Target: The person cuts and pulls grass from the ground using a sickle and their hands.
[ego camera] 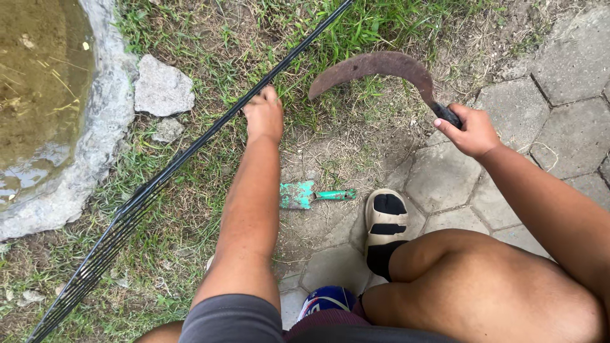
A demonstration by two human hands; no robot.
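- Right hand (473,132): fingers wrapped tight around the dark handle of a sickle (381,67). The rusty curved blade arcs up and away from the grip toward the left hand, its tip hanging in the air above the grass (356,32).
- Left hand (264,114): pressed down at the ground, fingers curled into the grass; whether it pinches a tuft cannot be told, since the fingertips are hidden. The hand lies just beside a bundle of black cables (190,146).
- Edges near the left grip: the cables run diagonally past the knuckles, from the far side down toward the person. Beyond them sit a grey stone (162,86) and a smaller one, then the concrete rim of a pond (105,108) holding murky water.
- Open room: a bare dirt patch (343,149) lies between the two grips, under the blade's arc, with nothing standing on it. The blade tip and the left hand are near but apart.
- Behind the left grip, toward the person: a small green trowel (305,195) lies flat on the dirt, blade toward the forearm, handle pointing to a sandalled foot (384,228). Trowel and foot are just apart.
- Surface: thin grass with dry patches on the left-hand side; hexagonal grey pavers (559,82) under and beyond the right grip. The foot rests on the pavers' edge.
- Nearest the camera: a bent knee (489,286), dark shorts, and a blue and white ball-like object (327,298) partly hidden between the legs.
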